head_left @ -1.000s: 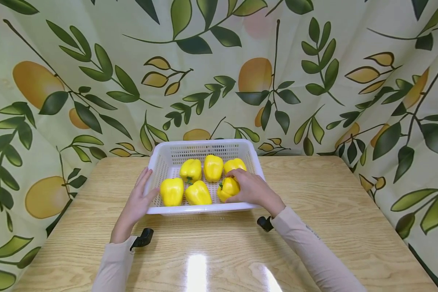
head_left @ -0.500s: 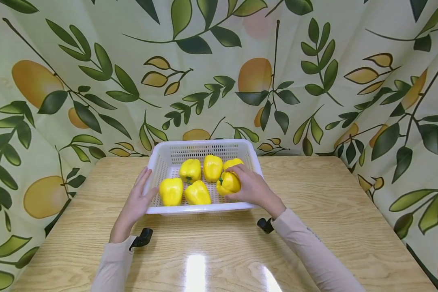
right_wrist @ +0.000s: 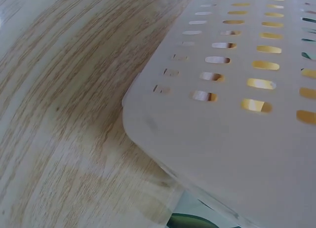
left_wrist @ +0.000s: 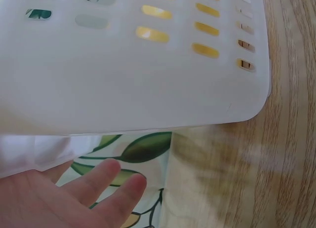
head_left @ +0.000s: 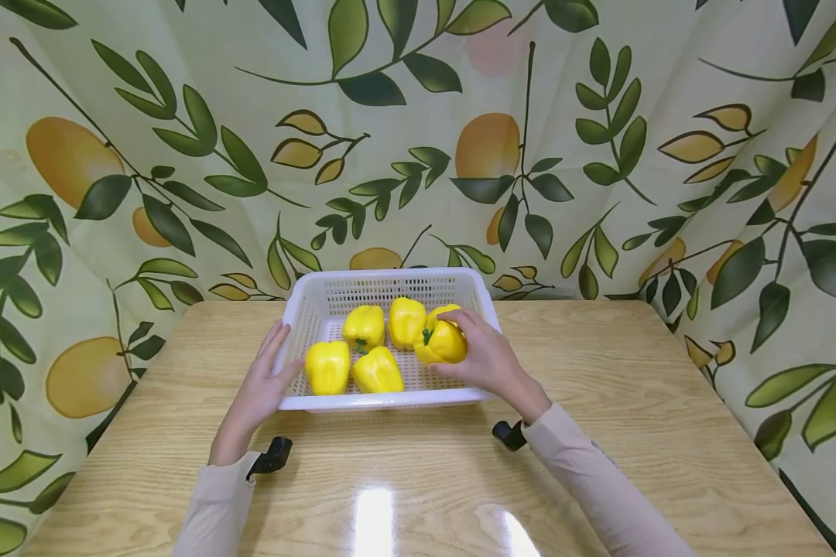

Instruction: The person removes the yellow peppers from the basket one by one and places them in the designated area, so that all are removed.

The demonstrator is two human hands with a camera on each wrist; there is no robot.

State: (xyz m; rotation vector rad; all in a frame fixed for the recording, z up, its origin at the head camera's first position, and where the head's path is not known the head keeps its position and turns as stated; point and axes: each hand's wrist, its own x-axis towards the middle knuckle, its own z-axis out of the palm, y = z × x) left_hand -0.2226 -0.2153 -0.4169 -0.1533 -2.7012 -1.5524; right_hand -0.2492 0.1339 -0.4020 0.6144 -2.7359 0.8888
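Observation:
In the head view, a white plastic basket (head_left: 390,398) stands on the table with several yellow bell peppers in it. My left hand (head_left: 259,383) holds the basket's left rim, thumb over the inside and fingers along the outside. In the left wrist view, that hand's fingers (left_wrist: 118,198) stretch out beside the basket wall (left_wrist: 128,99). My right hand (head_left: 484,352) grips a yellow bell pepper (head_left: 442,343) with a green stem, tilted toward the left. This pepper partly covers another bell pepper (head_left: 437,311) behind it. In the right wrist view, the basket wall (right_wrist: 217,139) hides the hand.
Inside the basket, bell peppers sit at back left (head_left: 364,326), back middle (head_left: 407,323), front left (head_left: 327,367) and front middle (head_left: 378,370). The wooden table (head_left: 418,472) meets a leaf-and-fruit patterned curtain (head_left: 404,116) right behind the basket. Black wrist cameras (head_left: 272,456) are strapped on both sleeves.
My right hand has raised the bell pepper from the basket's front right, and it now overlaps the one behind it more. The left hand keeps its place on the rim.

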